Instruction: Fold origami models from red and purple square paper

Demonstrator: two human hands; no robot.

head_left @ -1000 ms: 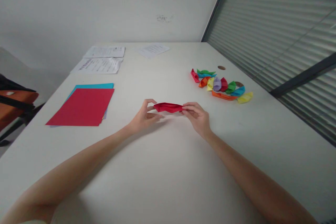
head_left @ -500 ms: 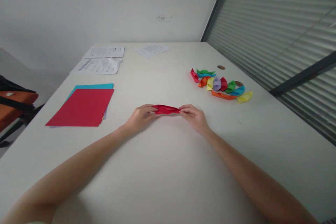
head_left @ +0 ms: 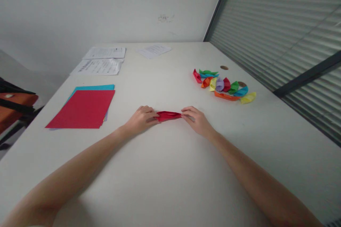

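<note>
A long, narrow folded red paper boat lies level between my hands, low over the middle of the white table. My left hand pinches its left end between thumb and fingers. At the other end, the fingertips of my right hand grip the pointed tip. A slit-like opening runs along the top of the paper. Both tips are partly hidden behind fingers.
To the left lies a stack of coloured paper squares, a red sheet on top and a blue sheet behind. Several folded paper boats in mixed colours sit at the right. Printed papers lie farther back; window blinds border the right side.
The red paper boat has come slightly lower and nearer to me, and it tilts a little differently. Both hands keep their hold on its ends.
</note>
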